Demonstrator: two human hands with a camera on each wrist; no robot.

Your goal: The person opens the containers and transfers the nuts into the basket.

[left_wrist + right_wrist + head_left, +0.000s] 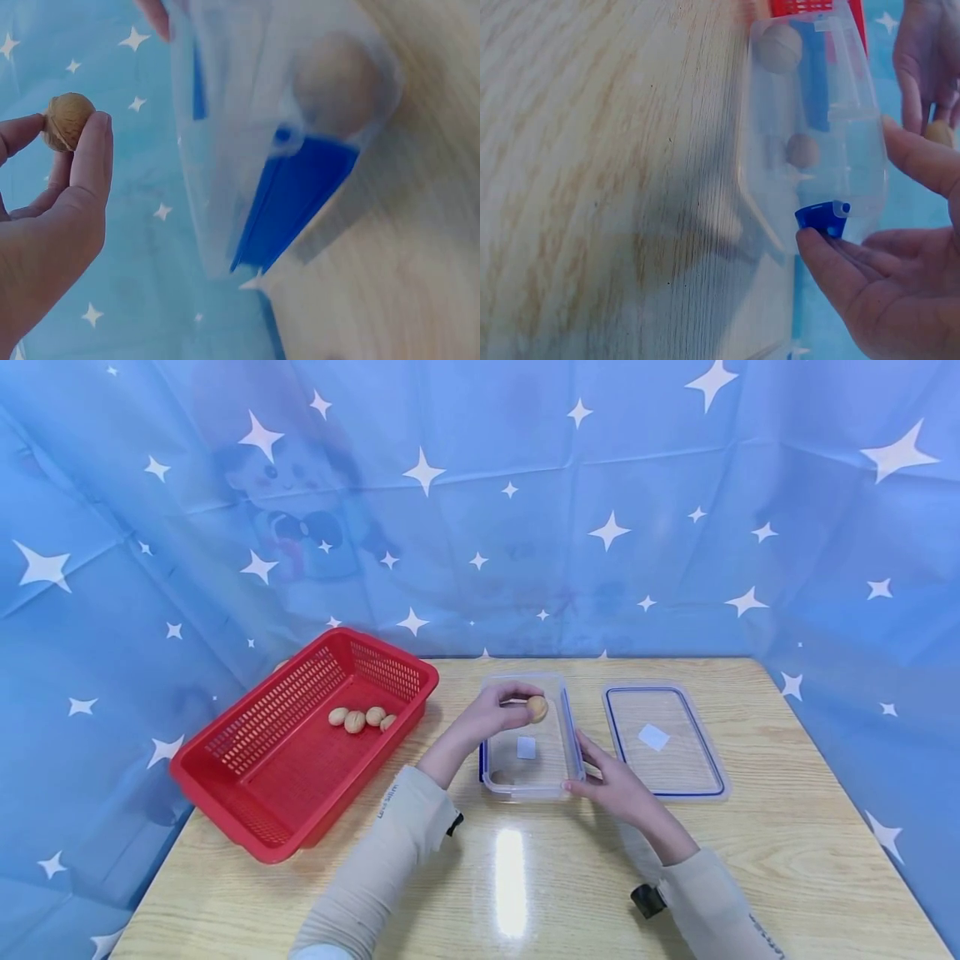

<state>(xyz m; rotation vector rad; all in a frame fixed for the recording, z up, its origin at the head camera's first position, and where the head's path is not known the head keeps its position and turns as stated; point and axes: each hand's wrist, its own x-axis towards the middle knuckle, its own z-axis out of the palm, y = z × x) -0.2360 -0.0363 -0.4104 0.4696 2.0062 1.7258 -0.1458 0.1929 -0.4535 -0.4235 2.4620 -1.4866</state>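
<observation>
Over the clear plastic food container point(525, 792), my left hand point(489, 717) pinches a walnut point(537, 708) between thumb and fingertips. The left wrist view shows this walnut point(69, 121) apart from the container. My right hand point(617, 787) holds the container's near right corner, thumb on the near side and fingers by a blue side latch point(822, 217). Through the cloudy wall in the right wrist view, two round walnut-like shapes show, one larger point(779, 49) and one smaller point(802, 151).
A red plastic basket point(300, 839) stands to the left, with several walnuts point(355, 721) inside. Flat on the wooden table point(787, 860), right of the container, lies a clear lid point(667, 764) with a blue seal. A blue star-patterned cloth point(510, 543) hangs behind.
</observation>
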